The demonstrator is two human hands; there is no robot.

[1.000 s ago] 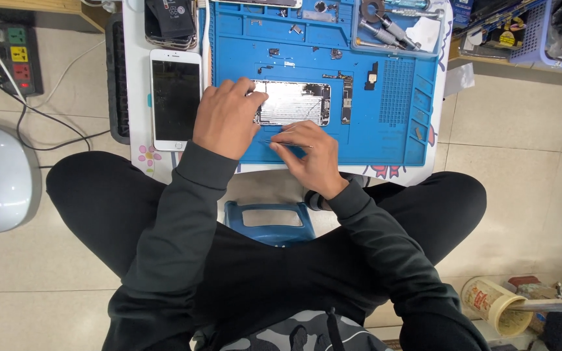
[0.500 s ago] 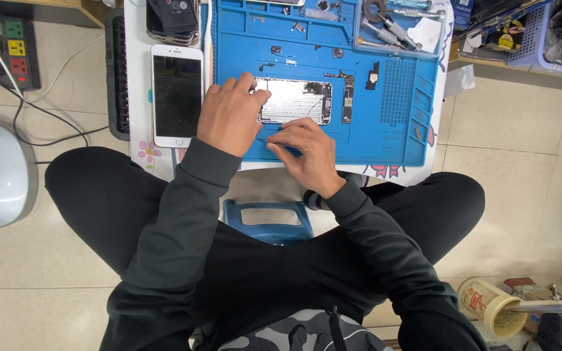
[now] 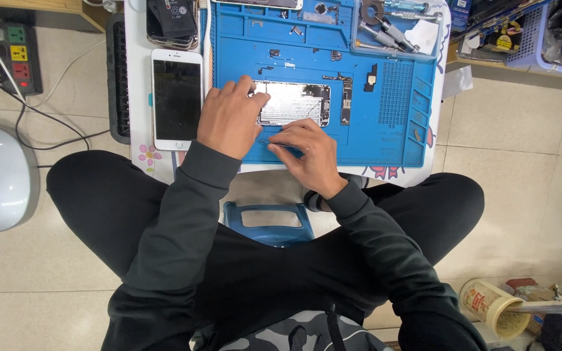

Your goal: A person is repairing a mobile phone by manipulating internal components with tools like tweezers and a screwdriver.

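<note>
Opened phone chassis (image 3: 292, 103), silver, lay flat near the centre of the blue work mat (image 3: 385, 140). Left hand (image 3: 230, 118), fingers curled, pressed on the chassis's left end. Right hand (image 3: 308, 155), just below the chassis, pinched a thin tool (image 3: 280, 143) against the mat. White phone screen (image 3: 177, 99) lay face up left of the mat. Tweezers tray (image 3: 395, 29) occupied the mat's upper right corner.

Counted: 2 hands, left hand (image 3: 229, 117) + right hand (image 3: 310, 156). 1 opened phone chassis (image 3: 292, 103). 1 white phone (image 3: 177, 99), screen up. 1 blue repair mat (image 3: 385, 136). 1 power strip (image 3: 19, 49). 1 blue stool (image 3: 269, 221). 1 tape roll (image 3: 486, 304).
</note>
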